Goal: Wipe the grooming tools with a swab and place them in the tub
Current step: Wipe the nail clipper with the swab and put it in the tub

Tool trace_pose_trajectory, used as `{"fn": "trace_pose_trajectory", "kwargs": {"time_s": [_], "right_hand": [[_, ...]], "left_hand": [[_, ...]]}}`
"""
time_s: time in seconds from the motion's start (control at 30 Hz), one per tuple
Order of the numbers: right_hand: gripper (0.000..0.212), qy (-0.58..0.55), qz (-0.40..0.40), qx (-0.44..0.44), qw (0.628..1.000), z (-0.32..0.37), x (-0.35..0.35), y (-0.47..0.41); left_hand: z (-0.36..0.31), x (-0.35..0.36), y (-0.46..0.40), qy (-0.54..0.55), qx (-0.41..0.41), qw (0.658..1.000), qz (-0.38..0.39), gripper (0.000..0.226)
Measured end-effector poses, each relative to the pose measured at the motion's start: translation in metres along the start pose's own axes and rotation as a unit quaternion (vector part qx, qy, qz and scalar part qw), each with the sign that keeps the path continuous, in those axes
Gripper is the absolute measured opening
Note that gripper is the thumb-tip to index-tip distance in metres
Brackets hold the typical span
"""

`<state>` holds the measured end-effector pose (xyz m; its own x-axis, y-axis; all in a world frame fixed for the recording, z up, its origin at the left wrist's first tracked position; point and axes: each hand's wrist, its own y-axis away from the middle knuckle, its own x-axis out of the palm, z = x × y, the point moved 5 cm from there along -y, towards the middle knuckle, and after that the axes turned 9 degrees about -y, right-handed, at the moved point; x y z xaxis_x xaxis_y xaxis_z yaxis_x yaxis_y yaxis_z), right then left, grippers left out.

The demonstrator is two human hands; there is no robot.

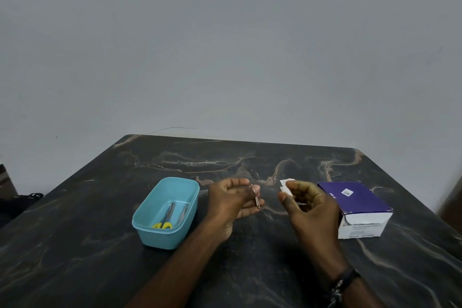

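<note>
A light blue plastic tub point(150, 220) stands on the dark marbled table point(75, 245), left of my hands. Inside it lie yellow-handled scissors point(165, 219) and another slim metal tool point(183, 211). My left hand point(231, 201) hovers just right of the tub and holds a small metal grooming tool point(256, 199) between fingers and thumb. My right hand point(307, 204) is a short gap to the right and pinches a small white swab point(286, 185) at its fingertips. Tool and swab are apart.
A purple and white box of swabs point(360, 207) sits at the right, close behind my right hand. A dark wristband point(343, 282) is on my right wrist. A grey wall rises behind the table's far edge. A dark object point(22, 199) lies off the left edge.
</note>
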<state>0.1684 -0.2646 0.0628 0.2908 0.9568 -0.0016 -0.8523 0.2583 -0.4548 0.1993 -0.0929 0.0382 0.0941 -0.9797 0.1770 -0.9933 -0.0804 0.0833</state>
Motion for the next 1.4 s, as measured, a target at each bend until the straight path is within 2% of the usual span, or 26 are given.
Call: {"fn": "trace_pose_trajectory", "kwargs": {"time_s": [0.13, 0.33, 0.53, 0.6, 0.73, 0.83, 0.93, 1.07, 1.17, 1.3, 1.4], "right_hand": [[0.014, -0.048, 0.009, 0.039, 0.998, -0.004, 0.003, 0.0], [0.016, -0.068, 0.067, 0.095, 0.991, -0.007, 0.011, 0.004], [0.021, -0.059, 0.05, 0.106, 0.991, -0.011, 0.009, 0.005], [0.018, -0.035, 0.053, 0.09, 0.994, -0.01, 0.007, 0.003], [0.033, 0.045, 0.053, 0.078, 0.995, -0.016, 0.008, 0.002], [0.025, 0.095, 0.082, 0.06, 0.99, -0.014, 0.013, 0.006], [0.008, 0.122, 0.137, 0.032, 0.982, -0.006, 0.02, 0.01], [0.006, 0.151, 0.16, 0.039, 0.975, -0.004, 0.023, 0.011], [0.015, 0.129, 0.181, 0.062, 0.973, -0.004, 0.022, 0.01], [0.023, 0.038, 0.217, 0.104, 0.97, 0.0, 0.027, 0.014], [0.021, 0.012, 0.204, 0.118, 0.972, 0.0, 0.029, 0.014]], "left_hand": [[-0.002, 0.001, 0.003, 0.003, 0.012, 1.0, 0.005, 0.026], [-0.005, 0.003, 0.012, -0.016, 0.025, 0.999, 0.035, 0.023], [-0.002, 0.004, 0.011, 0.009, 0.021, 0.999, 0.045, 0.022], [-0.001, 0.004, 0.008, 0.02, 0.024, 0.999, 0.043, 0.018], [0.001, 0.005, 0.007, 0.019, 0.023, 0.999, 0.044, 0.016], [0.0, 0.006, 0.008, 0.0, 0.029, 0.999, 0.044, 0.019], [-0.002, 0.007, 0.01, -0.028, 0.046, 0.997, 0.05, 0.023], [-0.005, 0.009, 0.013, -0.036, 0.056, 0.996, 0.062, 0.02], [-0.007, 0.01, 0.015, -0.039, 0.068, 0.994, 0.076, 0.02], [-0.01, 0.007, 0.013, -0.077, 0.093, 0.989, 0.089, 0.018], [-0.013, 0.004, 0.01, -0.082, 0.101, 0.987, 0.096, 0.017]]}}
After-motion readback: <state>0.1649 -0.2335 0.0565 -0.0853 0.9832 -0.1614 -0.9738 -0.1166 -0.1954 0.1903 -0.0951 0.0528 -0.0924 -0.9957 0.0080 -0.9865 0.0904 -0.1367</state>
